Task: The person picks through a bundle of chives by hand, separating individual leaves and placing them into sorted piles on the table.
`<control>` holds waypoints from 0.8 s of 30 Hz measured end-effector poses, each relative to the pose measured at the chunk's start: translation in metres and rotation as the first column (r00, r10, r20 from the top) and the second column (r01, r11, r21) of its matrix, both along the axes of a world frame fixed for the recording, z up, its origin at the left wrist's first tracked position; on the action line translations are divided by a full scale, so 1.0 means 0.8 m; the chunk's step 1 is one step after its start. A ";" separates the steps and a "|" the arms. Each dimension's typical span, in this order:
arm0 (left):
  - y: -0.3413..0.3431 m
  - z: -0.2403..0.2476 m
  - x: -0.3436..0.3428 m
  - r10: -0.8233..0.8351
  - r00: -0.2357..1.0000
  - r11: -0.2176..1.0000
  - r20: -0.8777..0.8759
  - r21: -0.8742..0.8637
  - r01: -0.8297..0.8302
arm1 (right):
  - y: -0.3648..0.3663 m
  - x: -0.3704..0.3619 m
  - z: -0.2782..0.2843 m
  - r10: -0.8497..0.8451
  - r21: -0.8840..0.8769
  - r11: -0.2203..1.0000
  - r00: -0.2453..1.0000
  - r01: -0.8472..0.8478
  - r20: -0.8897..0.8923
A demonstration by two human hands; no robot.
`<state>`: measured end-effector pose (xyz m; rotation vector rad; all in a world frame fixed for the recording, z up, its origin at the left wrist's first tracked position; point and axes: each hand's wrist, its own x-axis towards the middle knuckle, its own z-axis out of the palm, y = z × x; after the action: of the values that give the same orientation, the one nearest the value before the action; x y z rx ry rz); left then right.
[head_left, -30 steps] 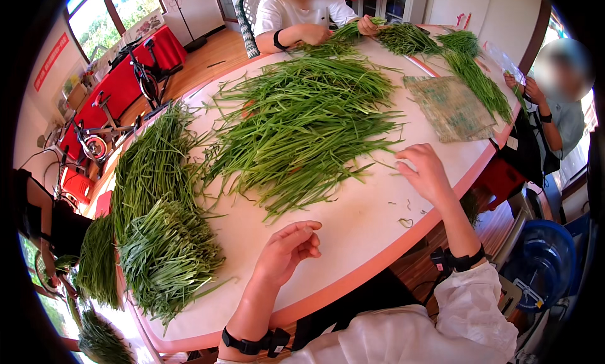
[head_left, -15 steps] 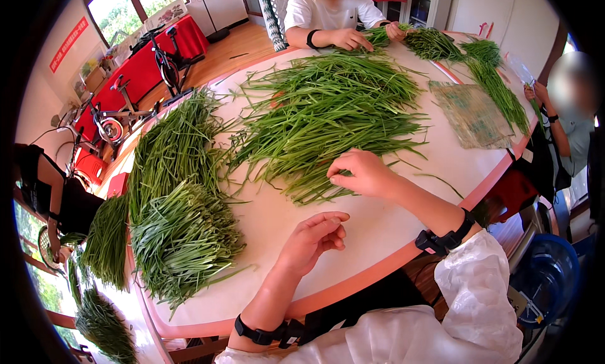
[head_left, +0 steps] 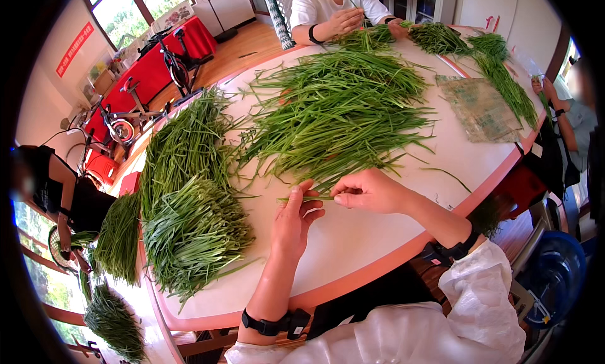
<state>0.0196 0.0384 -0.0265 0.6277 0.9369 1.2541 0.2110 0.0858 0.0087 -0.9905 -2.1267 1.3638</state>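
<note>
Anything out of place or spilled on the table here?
A minor stray: one long green blade lies alone on the white tabletop, right of the right hand, apart from the big central heap of similar greens.

- We see bright daylight through the window (head_left: pixel 115 18).
- We face a pale wall (head_left: pixel 53 104) and wooden floor (head_left: pixel 252 41).
- A pink-rimmed white surface (head_left: pixel 360 244) curves before us.

Exercise bikes (head_left: pixel 122 131) beside a red-draped table (head_left: pixel 201 35), bright window (head_left: pixel 116 20) behind — blue tub (head_left: pixel 557 263) at right, wooden floor (head_left: pixel 242 41)
</note>
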 end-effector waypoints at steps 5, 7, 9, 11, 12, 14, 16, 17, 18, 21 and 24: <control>0.001 0.006 -0.005 -0.013 0.996 1.000 0.091 0.016 0.011 | 0.001 0.009 -0.005 -0.005 -0.195 0.981 0.999 -0.004 -0.046; 0.001 0.008 -0.004 -0.031 0.993 0.999 0.114 0.010 0.030 | 0.003 0.014 -0.007 -0.014 -0.277 0.961 0.999 -0.001 -0.052; 0.001 0.005 -0.005 -0.066 0.991 0.998 0.113 0.030 0.063 | 0.003 0.017 -0.015 -0.034 -0.302 0.953 0.998 0.013 -0.062; 0.001 0.003 -0.002 -0.091 0.989 0.996 0.116 0.030 0.088 | -0.001 0.017 -0.020 -0.073 -0.050 0.996 0.997 0.071 -0.039; 0.001 0.003 0.000 -0.101 0.988 0.995 0.120 0.023 0.099 | -0.005 0.015 -0.021 -0.112 0.220 0.969 0.993 0.114 -0.020; 0.001 0.004 0.003 -0.117 0.986 0.993 0.117 0.011 0.117 | -0.012 0.007 -0.020 -0.149 0.501 0.853 0.988 0.147 -0.036; 0.002 0.005 0.008 -0.125 0.986 0.992 0.108 0.003 0.125 | -0.016 -0.007 -0.016 -0.133 0.554 0.819 0.988 0.152 -0.074; 0.002 0.007 0.010 -0.119 0.987 0.993 0.110 0.007 0.119 | -0.019 -0.015 -0.013 -0.128 0.627 0.764 0.988 0.151 -0.082; 0.001 0.008 0.013 -0.113 0.987 0.994 0.113 0.011 0.113 | -0.020 -0.023 -0.014 -0.112 0.644 0.752 0.990 0.141 -0.085; 0.002 0.005 0.014 -0.123 0.983 0.992 0.139 0.028 0.120 | -0.018 -0.037 -0.020 -0.071 0.691 0.710 0.990 0.137 -0.123; 0.004 0.003 0.007 -0.159 0.975 0.987 0.156 0.039 0.155 | -0.017 -0.032 -0.007 -0.093 0.611 0.764 0.973 0.207 -0.212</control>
<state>0.0255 0.0414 -0.0237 0.6017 0.7252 1.1582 0.1850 0.0720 0.0034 -0.7069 -2.0876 0.5431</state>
